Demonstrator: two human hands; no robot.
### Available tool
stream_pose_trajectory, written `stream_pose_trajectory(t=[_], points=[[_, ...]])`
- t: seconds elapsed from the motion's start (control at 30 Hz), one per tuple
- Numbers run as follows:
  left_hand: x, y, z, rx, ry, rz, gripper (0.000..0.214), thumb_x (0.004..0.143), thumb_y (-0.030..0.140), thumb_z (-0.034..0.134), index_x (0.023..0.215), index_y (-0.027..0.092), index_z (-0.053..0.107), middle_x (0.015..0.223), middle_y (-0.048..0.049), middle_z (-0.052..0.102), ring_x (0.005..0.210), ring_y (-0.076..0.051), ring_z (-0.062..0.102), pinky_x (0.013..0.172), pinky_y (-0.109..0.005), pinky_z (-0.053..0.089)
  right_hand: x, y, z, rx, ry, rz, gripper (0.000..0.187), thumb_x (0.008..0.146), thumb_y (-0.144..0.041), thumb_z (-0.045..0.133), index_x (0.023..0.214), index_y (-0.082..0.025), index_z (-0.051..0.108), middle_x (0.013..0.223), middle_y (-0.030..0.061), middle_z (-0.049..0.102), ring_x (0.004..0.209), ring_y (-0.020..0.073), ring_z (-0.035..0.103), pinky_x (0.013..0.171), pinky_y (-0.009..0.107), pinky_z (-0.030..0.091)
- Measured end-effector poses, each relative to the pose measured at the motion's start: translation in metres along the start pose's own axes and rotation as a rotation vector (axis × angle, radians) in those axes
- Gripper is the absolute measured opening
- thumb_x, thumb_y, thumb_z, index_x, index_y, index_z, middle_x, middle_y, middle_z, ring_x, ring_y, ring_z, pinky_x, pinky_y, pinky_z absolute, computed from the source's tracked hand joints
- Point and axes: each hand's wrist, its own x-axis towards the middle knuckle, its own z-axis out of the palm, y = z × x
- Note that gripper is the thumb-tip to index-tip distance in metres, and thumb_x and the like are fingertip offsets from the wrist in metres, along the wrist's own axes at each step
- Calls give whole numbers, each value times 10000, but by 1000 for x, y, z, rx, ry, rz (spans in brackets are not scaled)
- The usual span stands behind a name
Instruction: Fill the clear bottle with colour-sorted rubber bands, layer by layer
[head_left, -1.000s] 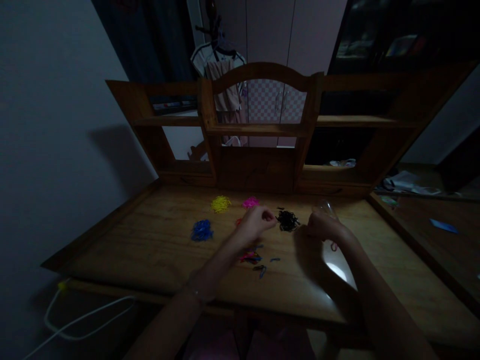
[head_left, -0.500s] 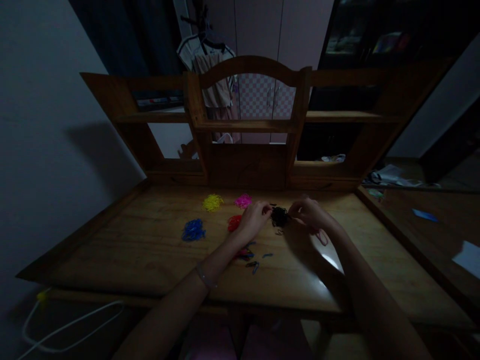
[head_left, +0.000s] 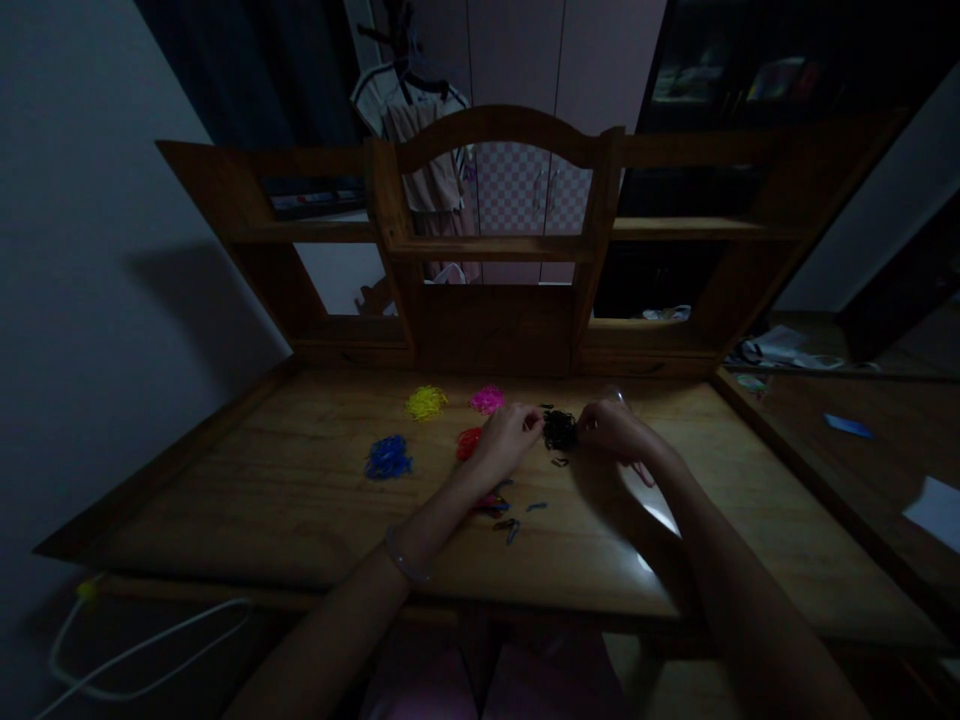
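My left hand is at the left edge of a pile of small black loops that look like rubber bands. Its thumb and fingertips are pinched together, and whatever they hold is too small to name. On the pile's other side, my right hand touches the edge with closed fingers; what is in them is hidden. Partly behind my left hand lies a red pile. A mixed-colour pile shows below the left wrist, with loose dark pieces beside it.
Yellow, pink and blue piles lie on the wooden desk. A pinkish loop shows under my right wrist. A wooden shelf unit rises along the back edge. A white cord hangs at the lower left.
My right hand has shifted slightly left and closer against the black pile, its fingers more curled. My left hand stays almost in place. The coloured piles look the same.
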Motion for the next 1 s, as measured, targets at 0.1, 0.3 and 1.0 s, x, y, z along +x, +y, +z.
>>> stream_pose_trajectory(t=[0.1,0.3,1.0], points=[[2,-2,-3,-16,22,-12,174,867,238,563,840,159,716,787,-45,710,724,-170,634,649,-250,429,-2,-1,-12,-37,-42,-42,129,682,-185,634,725,-210,753,688,36,698,620,165,619,569,245,408],[9,-4,-1,-229,20,-47,183,847,287,615,887,149,727,849,-71,727,774,-176,654,718,-271,484,-8,-10,-33,73,104,-185,104,753,-260,643,799,-203,718,746,17,664,658,143,590,589,231,415],[19,-92,-64,-280,121,-284,199,747,285,673,866,138,737,831,-72,744,764,-178,682,713,-266,522,-6,-24,-21,106,277,-184,199,861,-249,546,965,-195,706,879,44,703,693,147,604,635,233,426]])
